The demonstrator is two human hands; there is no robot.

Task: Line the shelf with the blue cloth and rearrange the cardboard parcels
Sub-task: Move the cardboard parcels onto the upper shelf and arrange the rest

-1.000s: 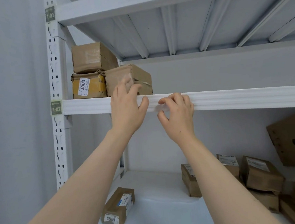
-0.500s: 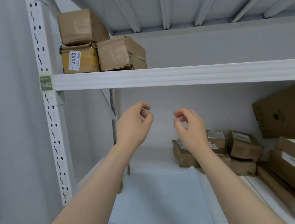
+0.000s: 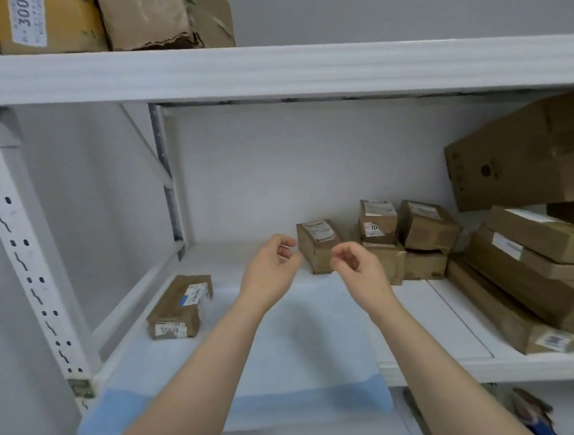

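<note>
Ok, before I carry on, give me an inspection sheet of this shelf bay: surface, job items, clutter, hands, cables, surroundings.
Surface: white metal shelf, bare on its right part.
Job's things: pale blue cloth lies over the shelf's left part, front edge hanging over the lip; small brown cardboard parcel at its left side; cluster of brown cardboard parcels at the back; stack of flat cardboard parcels on the right.
Clutter: blurred dark and blue items on the level below; cannot tell what.
Hands: left hand and right hand hover over the cloth, fingers loosely curled, holding nothing.
Cables: nothing seen.
Surroundings: white perforated upright; upper shelf beam with worn cardboard boxes above it, one labelled 3003.
</note>
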